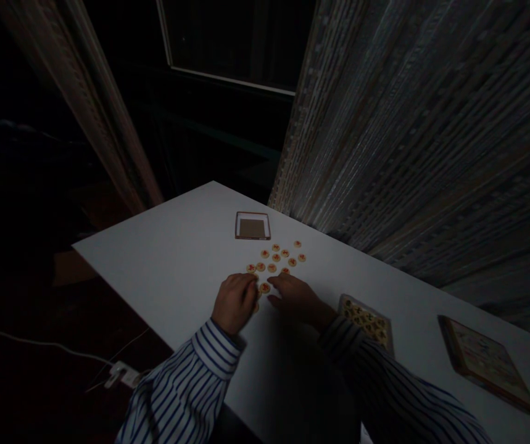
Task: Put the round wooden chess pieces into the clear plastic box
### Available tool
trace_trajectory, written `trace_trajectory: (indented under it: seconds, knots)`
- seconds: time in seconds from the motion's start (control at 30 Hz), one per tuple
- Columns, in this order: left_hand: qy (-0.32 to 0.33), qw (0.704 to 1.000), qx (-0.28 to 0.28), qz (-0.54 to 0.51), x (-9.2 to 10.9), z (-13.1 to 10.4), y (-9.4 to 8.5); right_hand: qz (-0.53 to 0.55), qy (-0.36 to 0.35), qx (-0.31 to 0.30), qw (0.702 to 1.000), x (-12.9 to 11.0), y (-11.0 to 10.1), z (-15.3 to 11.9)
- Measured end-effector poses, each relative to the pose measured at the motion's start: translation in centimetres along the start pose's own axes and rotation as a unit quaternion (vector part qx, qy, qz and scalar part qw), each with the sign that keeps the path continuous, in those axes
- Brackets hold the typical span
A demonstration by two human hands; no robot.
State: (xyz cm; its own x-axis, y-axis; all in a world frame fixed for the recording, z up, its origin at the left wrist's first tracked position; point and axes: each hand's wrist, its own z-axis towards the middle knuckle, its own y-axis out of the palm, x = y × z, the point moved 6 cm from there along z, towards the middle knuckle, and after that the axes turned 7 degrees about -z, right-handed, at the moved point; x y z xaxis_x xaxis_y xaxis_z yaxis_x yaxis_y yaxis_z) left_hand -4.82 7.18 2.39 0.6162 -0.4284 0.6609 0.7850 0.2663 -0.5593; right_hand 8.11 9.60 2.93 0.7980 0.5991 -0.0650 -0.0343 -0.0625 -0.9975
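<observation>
Several round wooden Chinese chess pieces (pixel 271 267) with red characters lie loosely spread on the white table (pixel 172 246). My left hand (pixel 234 302) is at the left of the group, its fingers curled and held together. A few pieces show partly from under its edge, and what its fingers hold, if anything, is hidden. My right hand (pixel 297 296) is low over the table on the other side, thumb and forefinger apart with nothing visible between them. One chess piece (pixel 265 288) lies between the two hands.
Behind the pieces stands a shallow open box part (pixel 252 238). Right of my right forearm is a tray (pixel 367 322) filled with dark-marked pieces. A flat rectangular patterned box (pixel 487 361) lies farther right. Curtains (pixel 361 123) hang along the back edge; a white power strip (pixel 123 374) is at lower left.
</observation>
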Motion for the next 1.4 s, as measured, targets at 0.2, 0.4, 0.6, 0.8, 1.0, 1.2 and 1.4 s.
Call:
trace_trajectory:
  seconds: [0.2,0.4,0.6,0.8,1.0,1.2,1.4]
  knots:
    - [-0.002,1.0,0.001,0.006,0.0,0.0,-0.1,-0.001,0.016,-0.003,1.0,-0.3,-0.1,0.6]
    - [-0.003,1.0,-0.007,0.007,-0.1,-0.1,0.1,0.008,0.012,0.006,1.0,-0.4,0.2,0.9]
    - [0.007,1.0,-0.001,0.014,0.1,-0.1,0.0,0.037,0.024,0.042,0.998,-0.3,-0.2,0.5]
    - [0.036,0.999,0.009,0.018,0.5,-0.2,0.0,0.056,0.016,0.089,0.994,-0.5,-1.3,-0.1]
    - [0.067,0.997,0.024,0.022,1.1,-0.3,-0.2,0.045,0.012,0.122,0.991,-1.0,-2.2,-0.6]
    - [0.092,0.995,0.037,-0.002,1.5,-0.4,-0.2,0.049,0.001,0.147,0.988,-1.3,-3.0,-0.9]
    - [0.08,0.995,0.054,-0.038,1.4,-0.5,-0.4,0.058,-0.018,0.156,0.986,-1.5,-3.3,-1.4]
